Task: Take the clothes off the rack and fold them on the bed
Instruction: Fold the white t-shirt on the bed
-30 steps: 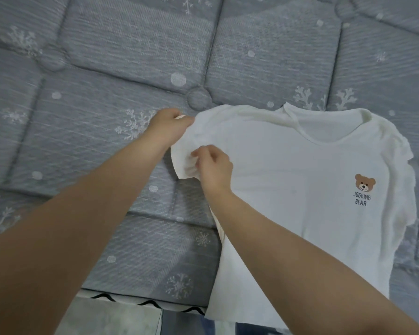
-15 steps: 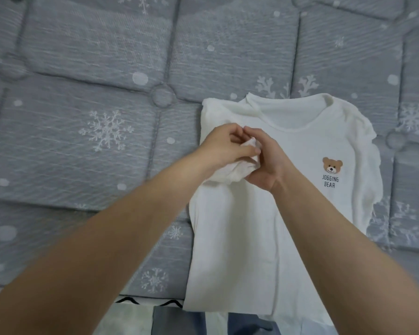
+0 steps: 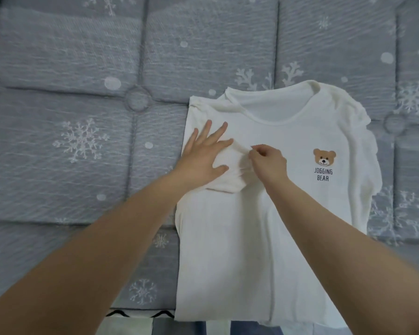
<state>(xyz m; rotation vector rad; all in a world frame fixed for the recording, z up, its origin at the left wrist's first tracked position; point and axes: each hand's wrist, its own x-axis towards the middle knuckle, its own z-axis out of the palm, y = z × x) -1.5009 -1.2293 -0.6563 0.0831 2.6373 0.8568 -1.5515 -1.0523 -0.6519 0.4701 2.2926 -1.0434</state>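
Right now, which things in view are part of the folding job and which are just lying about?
Part of the job:
white T-shirt, front up on the bed
folded-in sleeve
left hand, pressing flat on the sleeve
right hand, pinching the sleeve edge
bed, the folding surface

Lying about:
nothing else that I can make out

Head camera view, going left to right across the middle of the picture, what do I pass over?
Large snowflake print on the grey mattress → left hand flat on the folded sleeve → right hand pinching the white T-shirt → bear logo → ruffled right sleeve.
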